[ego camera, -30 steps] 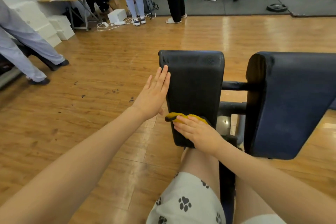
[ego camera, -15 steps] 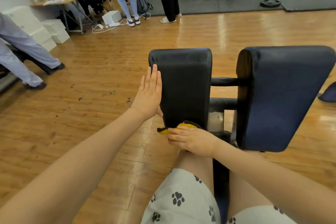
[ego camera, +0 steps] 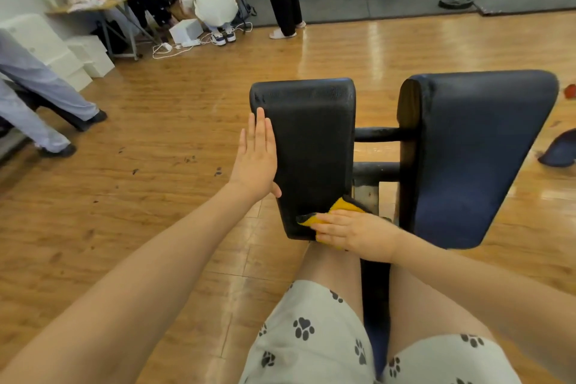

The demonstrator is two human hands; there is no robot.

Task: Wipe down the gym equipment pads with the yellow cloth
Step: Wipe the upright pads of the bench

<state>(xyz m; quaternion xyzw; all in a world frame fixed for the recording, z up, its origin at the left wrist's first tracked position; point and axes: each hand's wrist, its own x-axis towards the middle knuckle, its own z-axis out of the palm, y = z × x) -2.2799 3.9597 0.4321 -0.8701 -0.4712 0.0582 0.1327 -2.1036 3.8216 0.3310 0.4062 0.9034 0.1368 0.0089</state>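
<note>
Since the earlier frame, the yellow cloth (ego camera: 338, 212) has been drawn down to the left pad's (ego camera: 311, 146) lower right corner. Flat against that pad's left edge, the left hand (ego camera: 256, 159) is released. The right hand (ego camera: 355, 232) presses the cloth with flat fingers. The right pad (ego camera: 473, 153) likely remains to be wiped next.

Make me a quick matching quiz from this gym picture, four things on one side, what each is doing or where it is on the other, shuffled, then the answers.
Things:
1. left hand
2. right hand
3. yellow cloth
4. right pad

States:
A. untouched, dark blue
B. flat against the outer side of the left pad
C. pressed on the left pad's lower end
D. fingers straight, on top of the cloth

Pairs: 1-B, 2-D, 3-C, 4-A
</note>
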